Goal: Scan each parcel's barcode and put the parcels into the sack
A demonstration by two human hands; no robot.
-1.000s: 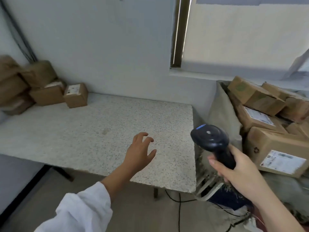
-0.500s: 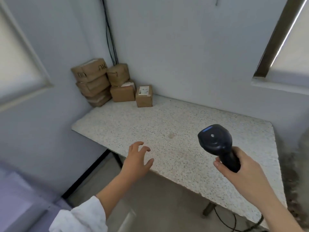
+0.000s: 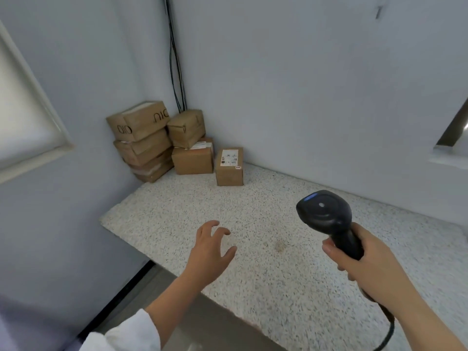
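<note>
Reaching left hand (image 3: 211, 252), fingers spread, toward small parcel (image 3: 229, 166) on surface (image 3: 278, 274); right hand (image 3: 367, 262) grips scanner (image 3: 326, 219); cardboard likely light, stiff; grasp across sides.

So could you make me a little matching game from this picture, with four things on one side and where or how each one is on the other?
Things
1. left hand
2. scanner
3. nearest parcel, label on top
4. black cables

Places or states
A. run down the corner of the wall
B. gripped by the right hand
C. stands on the table beside the stacked parcels
D. open, fingers spread, over the table

Pairs: 1-D, 2-B, 3-C, 4-A
</note>
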